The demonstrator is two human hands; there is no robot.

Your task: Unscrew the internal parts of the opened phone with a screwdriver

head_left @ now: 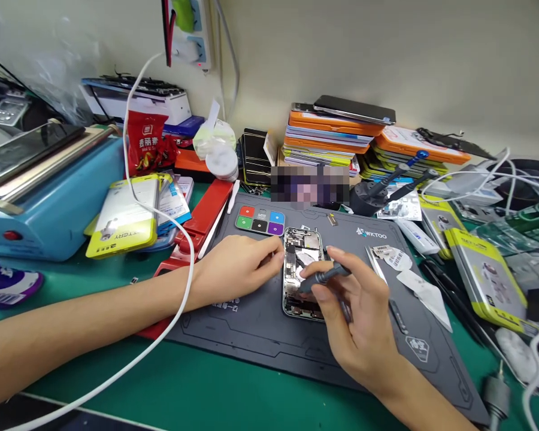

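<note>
An opened phone with its insides showing lies on a dark grey work mat. My left hand rests on the mat, fingertips pressed against the phone's left edge. My right hand is closed round a dark screwdriver, whose tip points down into the phone's middle. Tweezers lie on the mat just right of that hand.
A white cable drapes over my left forearm. A blue machine stands at left, yellow battery packs beside it. Stacked orange and yellow boxes line the back. More packs, cables and white scraps crowd the right.
</note>
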